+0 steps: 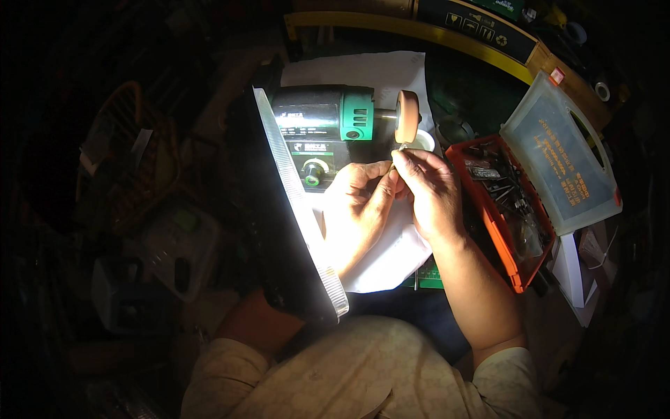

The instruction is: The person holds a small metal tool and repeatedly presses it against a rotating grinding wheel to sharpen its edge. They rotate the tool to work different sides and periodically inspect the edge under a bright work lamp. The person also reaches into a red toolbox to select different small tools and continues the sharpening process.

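Observation:
My left hand (359, 202) and my right hand (434, 192) meet in front of a green and black bench grinder (324, 112). Thumbs and fingertips of both pinch one small piece, too small to name, just below the tan polishing wheel (407, 117). The piece's tip seems to be at or very near the wheel's lower edge; whether they touch I cannot tell. On the grinder's front is a round control knob (313, 172). Behind my right fingers stands a white cup (421, 142), partly hidden. White paper (394, 258) lies under my hands.
A bright lamp with a ribbed edge (296, 202) stands close on the left, covering part of my left forearm. At right lies an open orange toolbox (497, 227) full of small metal parts, its clear lid (562, 157) raised. A yellow bar (419, 33) runs along the back.

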Demonstrator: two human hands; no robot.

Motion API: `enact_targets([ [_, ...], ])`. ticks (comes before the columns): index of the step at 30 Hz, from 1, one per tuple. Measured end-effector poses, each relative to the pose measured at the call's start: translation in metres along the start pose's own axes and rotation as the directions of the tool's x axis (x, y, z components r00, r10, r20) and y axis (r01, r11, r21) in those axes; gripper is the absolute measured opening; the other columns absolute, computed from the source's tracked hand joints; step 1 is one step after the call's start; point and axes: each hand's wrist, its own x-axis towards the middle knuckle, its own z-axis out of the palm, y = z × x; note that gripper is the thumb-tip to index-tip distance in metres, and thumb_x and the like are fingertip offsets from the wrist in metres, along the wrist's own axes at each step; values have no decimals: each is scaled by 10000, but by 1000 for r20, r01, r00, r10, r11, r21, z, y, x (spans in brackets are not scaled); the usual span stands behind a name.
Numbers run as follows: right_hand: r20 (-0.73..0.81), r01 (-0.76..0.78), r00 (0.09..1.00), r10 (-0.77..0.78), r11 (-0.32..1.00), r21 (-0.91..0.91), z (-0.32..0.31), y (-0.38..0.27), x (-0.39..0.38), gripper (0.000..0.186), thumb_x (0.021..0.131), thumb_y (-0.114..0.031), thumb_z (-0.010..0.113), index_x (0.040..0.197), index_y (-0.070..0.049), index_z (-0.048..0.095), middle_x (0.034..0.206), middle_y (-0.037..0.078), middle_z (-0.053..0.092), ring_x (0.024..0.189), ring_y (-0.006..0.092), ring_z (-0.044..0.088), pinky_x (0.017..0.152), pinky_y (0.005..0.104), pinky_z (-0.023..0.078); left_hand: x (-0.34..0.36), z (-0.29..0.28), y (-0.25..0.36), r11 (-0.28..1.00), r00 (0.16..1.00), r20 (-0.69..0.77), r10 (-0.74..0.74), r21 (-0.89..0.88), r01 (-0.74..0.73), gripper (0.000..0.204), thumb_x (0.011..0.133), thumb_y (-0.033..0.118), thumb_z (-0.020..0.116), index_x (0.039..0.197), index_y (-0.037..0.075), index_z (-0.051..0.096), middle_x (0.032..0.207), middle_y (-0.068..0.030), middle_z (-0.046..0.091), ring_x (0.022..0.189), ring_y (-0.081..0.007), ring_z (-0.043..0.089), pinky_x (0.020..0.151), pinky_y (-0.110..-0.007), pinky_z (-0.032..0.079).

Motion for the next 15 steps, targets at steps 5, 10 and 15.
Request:
enact_targets([
  [5,3,6,1000,-7,1000,20,-1,2,1,276,991,-255,695,1089,3,706,842,23,695,723,91,650,645,228,506,1,1,1,999,1000,7,-30,-25,31,131,969,40,702,1067,-45,688,942,-96,737,822,-87,670,756,-225,546],
  [10,5,3,1000,-3,1000,23,-1,3,2,262,990,-249,696,1071,0,706,846,25,697,733,90,653,648,226,504,1,1,2,999,1000,2,-20,28,20,114,973,36,695,1048,-50,691,946,-105,740,826,-91,677,762,-228,553],
  [15,11,-7,1000,7,1000,24,-1,2,2,246,989,-244,697,1056,-7,706,848,27,699,735,87,653,649,225,502,2,1,1,998,999,-6,-45,43,45,110,974,36,694,1040,-52,691,949,-107,742,832,-94,682,770,-230,558],
])
